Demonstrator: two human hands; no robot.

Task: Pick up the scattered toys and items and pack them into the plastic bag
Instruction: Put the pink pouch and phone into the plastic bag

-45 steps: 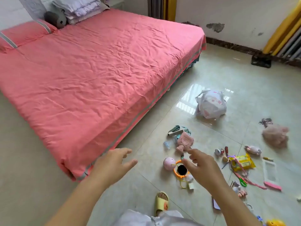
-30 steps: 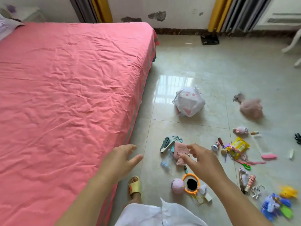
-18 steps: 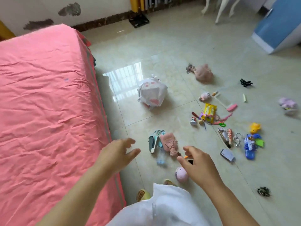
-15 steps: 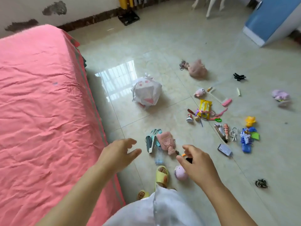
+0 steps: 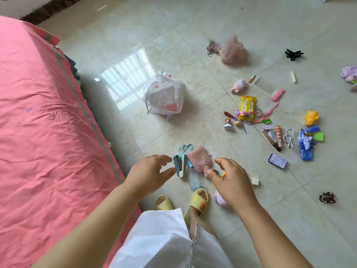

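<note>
Person stands beside the pink bed (image 5: 42,122), both arms stretched out over the tiled floor (image 5: 193,45); left hand (image 5: 148,174) released, fingers loosely spread, holding nothing; right hand (image 5: 230,183) also grasping nothing, fingers relaxed and slightly bent, above a pink pouch (image 5: 199,158) and a teal stapler (image 5: 178,165) lying side by side; white plastic bag (image 5: 164,96) sits on the floor well beyond the hands, near the bed's edge; scattered to its right: yellow snack packet (image 5: 248,105), small figurine (image 5: 227,124), pink doll (image 5: 231,51), blue toy (image 5: 307,144); yellow slippers (image 5: 199,199) on the feet below.
</note>
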